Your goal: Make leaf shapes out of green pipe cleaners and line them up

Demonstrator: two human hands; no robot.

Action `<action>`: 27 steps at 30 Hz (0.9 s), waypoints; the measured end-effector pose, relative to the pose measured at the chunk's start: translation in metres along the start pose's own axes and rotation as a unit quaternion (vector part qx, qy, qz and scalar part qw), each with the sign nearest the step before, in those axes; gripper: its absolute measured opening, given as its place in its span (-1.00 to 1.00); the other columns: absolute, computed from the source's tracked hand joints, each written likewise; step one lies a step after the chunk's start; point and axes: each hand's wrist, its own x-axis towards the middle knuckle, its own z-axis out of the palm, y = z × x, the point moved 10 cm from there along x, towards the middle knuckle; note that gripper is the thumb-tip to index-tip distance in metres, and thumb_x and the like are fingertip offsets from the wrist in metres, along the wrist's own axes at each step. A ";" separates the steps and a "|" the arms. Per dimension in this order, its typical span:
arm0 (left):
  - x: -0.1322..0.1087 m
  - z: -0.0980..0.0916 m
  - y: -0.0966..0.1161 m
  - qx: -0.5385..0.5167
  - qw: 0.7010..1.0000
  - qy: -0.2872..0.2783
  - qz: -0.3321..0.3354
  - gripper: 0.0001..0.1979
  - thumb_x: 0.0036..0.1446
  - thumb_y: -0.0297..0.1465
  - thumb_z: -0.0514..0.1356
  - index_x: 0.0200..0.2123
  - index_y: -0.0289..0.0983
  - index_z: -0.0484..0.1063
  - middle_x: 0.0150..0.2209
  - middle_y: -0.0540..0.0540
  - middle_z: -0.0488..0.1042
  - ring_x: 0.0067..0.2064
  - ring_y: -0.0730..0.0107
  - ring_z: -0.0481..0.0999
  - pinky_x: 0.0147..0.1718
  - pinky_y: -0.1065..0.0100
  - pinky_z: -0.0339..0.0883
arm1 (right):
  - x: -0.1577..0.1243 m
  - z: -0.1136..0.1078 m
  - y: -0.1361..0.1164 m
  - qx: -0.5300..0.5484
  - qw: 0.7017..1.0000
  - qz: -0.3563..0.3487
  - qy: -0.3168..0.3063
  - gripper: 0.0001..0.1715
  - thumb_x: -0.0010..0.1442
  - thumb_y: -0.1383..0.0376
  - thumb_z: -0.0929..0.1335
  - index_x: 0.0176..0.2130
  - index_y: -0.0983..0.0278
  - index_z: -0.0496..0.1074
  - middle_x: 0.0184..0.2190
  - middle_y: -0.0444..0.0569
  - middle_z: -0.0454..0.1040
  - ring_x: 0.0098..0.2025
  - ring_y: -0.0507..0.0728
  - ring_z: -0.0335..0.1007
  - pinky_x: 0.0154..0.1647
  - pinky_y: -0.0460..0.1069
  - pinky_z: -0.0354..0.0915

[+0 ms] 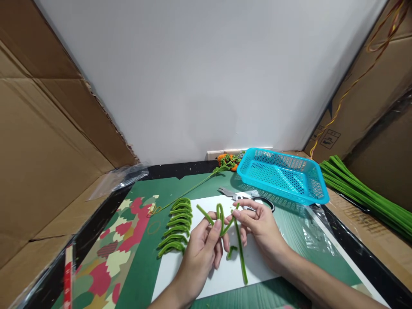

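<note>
A green pipe cleaner (205,214) is bent into a narrow loop and a V between my two hands. My left hand (202,244) pinches it near the base of the loop, thumb over fingers. The thumb and fingertips of my right hand (260,223) close on its other end. Below the right fingers, a straight green pipe cleaner (242,257) runs down over the white paper (206,286); whether that hand touches it I cannot tell. A short bent green piece (230,252) lies beside it. Left of my hands, several curved green pieces (177,227) form a column.
Pruning shears (240,196) lie behind my right hand. Further back stand a blue basket (280,187) and an orange pipe-cleaner flower (227,161) with a long stem. Green stems (363,193) are bundled at right. Cardboard walls (58,107) flank the table.
</note>
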 end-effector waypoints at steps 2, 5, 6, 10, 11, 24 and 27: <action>0.000 0.001 -0.001 0.009 1.000 -0.003 0.004 -0.60 0.40 0.01 0.16 -0.16 -0.22 0.30 -0.52 0.09 0.47 -0.69 0.63 0.26 -0.72 0.58 0.01 | -0.001 -0.002 -0.001 0.000 1.000 -0.006 0.012 -0.33 0.03 -0.01 0.66 -0.11 0.26 0.40 -0.39 -0.04 0.67 -0.70 -0.01 0.40 -0.67 -0.15 0.30; -0.003 0.004 -0.001 0.038 0.999 -0.010 0.005 -0.64 0.43 -0.05 0.16 -0.20 -0.24 0.32 -0.45 0.07 0.48 -0.67 0.67 0.26 -0.72 0.57 0.01 | -0.004 0.000 -0.008 -0.027 0.999 -0.029 0.016 -0.40 0.05 0.00 0.66 -0.17 0.27 0.41 -0.41 -0.05 0.66 -0.68 0.00 0.42 -0.67 -0.16 0.30; -0.004 0.004 -0.001 0.046 0.999 -0.011 0.006 -0.65 0.43 -0.06 0.16 -0.20 -0.24 0.33 -0.42 0.06 0.48 -0.67 0.67 0.27 -0.71 0.56 0.03 | -0.005 0.001 -0.011 -0.039 0.998 -0.038 0.016 -0.42 0.06 0.00 0.65 -0.18 0.27 0.42 -0.41 -0.04 0.66 -0.67 -0.01 0.42 -0.67 -0.16 0.31; -0.007 0.004 0.004 0.044 0.999 -0.002 0.017 -0.70 0.46 -0.08 0.14 -0.03 -0.20 0.31 -0.39 0.08 0.48 -0.64 0.66 0.30 -0.69 0.58 0.07 | -0.009 0.005 -0.017 -0.061 0.997 -0.047 0.017 -0.40 0.06 0.00 0.65 -0.14 0.26 0.42 -0.35 -0.02 0.66 -0.68 0.02 0.44 -0.70 -0.12 0.34; -0.007 0.003 0.005 0.037 0.999 0.002 0.022 -0.70 0.46 -0.09 0.14 0.00 -0.19 0.30 -0.40 0.10 0.47 -0.65 0.66 0.30 -0.69 0.59 0.08 | -0.009 0.005 -0.016 -0.061 0.997 -0.043 0.018 -0.39 0.05 0.00 0.65 -0.14 0.25 0.41 -0.35 -0.02 0.66 -0.68 0.03 0.44 -0.71 -0.11 0.35; -0.005 0.002 0.000 0.029 0.999 -0.005 0.026 -0.63 0.44 -0.06 0.16 -0.24 -0.26 0.37 -0.50 0.10 0.43 -0.68 0.67 0.24 -0.70 0.58 0.06 | -0.021 0.018 -0.028 -0.241 0.963 -0.116 -0.036 -0.87 0.34 0.22 0.46 -0.15 0.22 0.59 -0.34 -0.08 0.60 -0.58 -0.04 0.34 -0.61 -0.14 0.25; -0.005 0.004 0.001 0.024 0.999 -0.011 0.022 -0.62 0.44 -0.07 0.15 -0.29 -0.26 0.37 -0.52 0.10 0.42 -0.67 0.67 0.23 -0.69 0.57 0.05 | -0.023 0.019 -0.034 -0.284 0.948 -0.139 -0.036 -0.87 0.35 0.26 0.43 -0.15 0.21 0.64 -0.38 -0.10 0.59 -0.56 -0.03 0.32 -0.57 -0.12 0.24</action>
